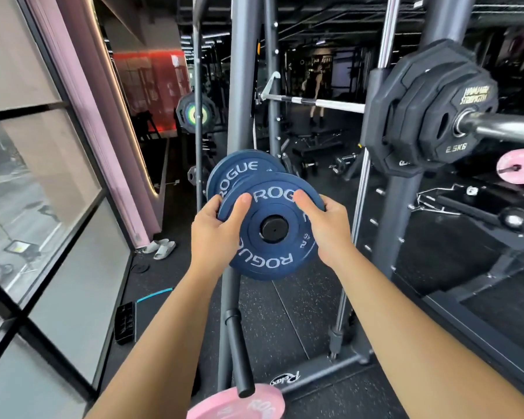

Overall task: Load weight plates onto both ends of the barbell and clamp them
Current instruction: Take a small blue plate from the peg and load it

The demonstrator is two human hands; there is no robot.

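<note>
My left grip (pixel 215 228) and right grip (pixel 327 228) each clasp the rim of a round, matte blue plate (pixel 270 261) threaded on a black-capped peg (pixel 274 227), a twin plate (pixel 242 170) just behind; the chrome barbell (pixel 502 125) carries faceted black plates (pixel 430 116), upper right

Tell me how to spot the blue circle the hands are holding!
Look at the tall grey rack post in the middle. A black peg pokes through the front blue plate, gripped by the left hand and right hand; the back blue plate sits behind.
</note>
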